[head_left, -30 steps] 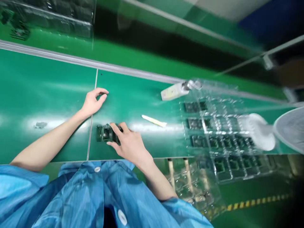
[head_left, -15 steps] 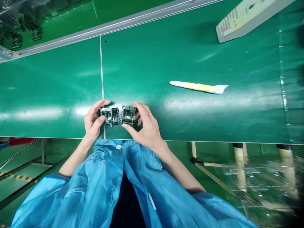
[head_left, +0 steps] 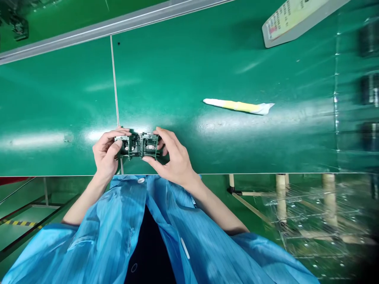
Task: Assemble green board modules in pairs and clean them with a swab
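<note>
Close to the bench's front edge, my left hand (head_left: 106,152) grips a small dark-green frame-like part (head_left: 128,145), thumb on its near face and fingers along its far side. My right hand (head_left: 174,157) holds a second, similar part (head_left: 150,144) between thumb and fingertips. Both parts look like open boxy assemblies with thin posts and silvery pieces inside. Their facing sides meet or nearly meet; I cannot tell whether they are joined. The fingers hide the outer ends of both.
A white-and-yellow wrapped stick (head_left: 239,106) lies on the green bench (head_left: 177,71) to the right. Behind it stands a grey bin (head_left: 291,24) with a printed label. A metal rail (head_left: 130,27) runs along the back. Clear trays (head_left: 314,221) sit below the bench at right.
The two parts have come closer together, and the right one has straightened in line with the left. The whole view has shifted somewhat.
</note>
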A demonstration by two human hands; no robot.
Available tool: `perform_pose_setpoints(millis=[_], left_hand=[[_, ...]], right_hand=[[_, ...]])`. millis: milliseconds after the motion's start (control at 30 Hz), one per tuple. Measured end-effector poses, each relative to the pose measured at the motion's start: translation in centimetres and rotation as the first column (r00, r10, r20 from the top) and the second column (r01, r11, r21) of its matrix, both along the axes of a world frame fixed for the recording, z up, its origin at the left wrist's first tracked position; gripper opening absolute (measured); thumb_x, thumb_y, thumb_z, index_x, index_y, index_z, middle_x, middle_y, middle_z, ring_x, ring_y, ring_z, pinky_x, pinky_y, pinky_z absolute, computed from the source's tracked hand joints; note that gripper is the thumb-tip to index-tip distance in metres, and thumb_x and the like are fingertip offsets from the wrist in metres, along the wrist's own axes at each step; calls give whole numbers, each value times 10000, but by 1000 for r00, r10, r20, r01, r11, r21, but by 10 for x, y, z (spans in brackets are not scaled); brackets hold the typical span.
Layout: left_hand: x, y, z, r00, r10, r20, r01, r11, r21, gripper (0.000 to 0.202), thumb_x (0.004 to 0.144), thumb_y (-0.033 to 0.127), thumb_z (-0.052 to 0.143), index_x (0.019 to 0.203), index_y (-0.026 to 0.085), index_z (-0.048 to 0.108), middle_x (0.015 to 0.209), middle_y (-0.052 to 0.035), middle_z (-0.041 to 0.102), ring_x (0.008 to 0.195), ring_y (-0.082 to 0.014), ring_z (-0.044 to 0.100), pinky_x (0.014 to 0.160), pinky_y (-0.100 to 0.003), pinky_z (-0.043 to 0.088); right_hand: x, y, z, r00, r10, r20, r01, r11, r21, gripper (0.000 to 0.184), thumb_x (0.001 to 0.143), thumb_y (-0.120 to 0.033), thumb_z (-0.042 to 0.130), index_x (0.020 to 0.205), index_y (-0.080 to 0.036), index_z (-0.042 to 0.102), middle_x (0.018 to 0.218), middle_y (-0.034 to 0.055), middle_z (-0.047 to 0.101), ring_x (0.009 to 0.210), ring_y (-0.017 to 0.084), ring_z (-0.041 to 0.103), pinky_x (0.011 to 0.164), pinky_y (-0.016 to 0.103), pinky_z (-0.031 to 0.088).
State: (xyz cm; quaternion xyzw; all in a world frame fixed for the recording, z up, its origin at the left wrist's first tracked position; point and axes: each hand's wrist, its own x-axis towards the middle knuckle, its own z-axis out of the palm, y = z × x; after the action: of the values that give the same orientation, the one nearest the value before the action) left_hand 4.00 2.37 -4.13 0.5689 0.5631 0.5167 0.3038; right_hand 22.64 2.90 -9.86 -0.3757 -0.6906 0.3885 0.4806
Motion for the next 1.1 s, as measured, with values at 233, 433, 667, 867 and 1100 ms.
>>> perform_pose_setpoints(millis=[233, 433, 667, 867, 1100], left_hand=[[-36, -17, 8, 951, -266, -157, 239, 955, -174, 842, 719, 372, 832, 1458, 325, 433, 1469, -94, 539, 1369, -294, 502, 1176, -490, 375], [-22, -28, 22, 969, -196, -152, 187, 980, -72, 743, 795, 348, 778, 1459, 361, 442, 1513, -40, 499, 1456, -292, 402, 1275, -496, 241], [40, -24, 68, 957, -279, -77, 277, 960, -40, 496, 870, 248, 663, 1357, 275, 580, 1433, -28, 584, 1427, -294, 446, 1247, -489, 349], [57, -15, 67, 965, -242, 105, 247, 969, -31, 218, 882, 135, 628, 1056, 243, 704, 1097, -19, 740, 1148, -218, 671, 1054, -397, 542], [57, -19, 67, 982, -175, 65, 178, 983, -39, 146, 843, 136, 670, 950, 225, 718, 949, -19, 750, 1047, -218, 707, 995, -386, 575]], right_hand=[[5, -4, 2, 997, 76, 13, -75, 992, -105, 673, 922, -330, 613, 1507, -217, 301, 1448, 165, 490, 943, 204, 645, 868, 432, 613], [10, -5, 14, 1000, 24, 15, -23, 995, -93, 575, 887, -316, 658, 1406, -197, 442, 1363, 144, 567, 928, 191, 666, 813, 392, 634], [21, -24, 65, 991, -123, 50, 113, 979, 170, 603, 860, -216, 674, 1410, -148, 436, 1339, 176, 605, 1215, 269, 621, 875, 377, 640], [17, -29, 69, 983, -184, 5, 177, 955, 236, 587, 863, -224, 682, 1386, -123, 436, 1291, 192, 628, 1214, 266, 629, 888, 358, 640], [16, -33, 61, 979, -200, 43, 176, 930, 324, 648, 879, -273, 670, 1446, -109, 403, 1299, 193, 638, 1214, 284, 634, 883, 367, 641]])
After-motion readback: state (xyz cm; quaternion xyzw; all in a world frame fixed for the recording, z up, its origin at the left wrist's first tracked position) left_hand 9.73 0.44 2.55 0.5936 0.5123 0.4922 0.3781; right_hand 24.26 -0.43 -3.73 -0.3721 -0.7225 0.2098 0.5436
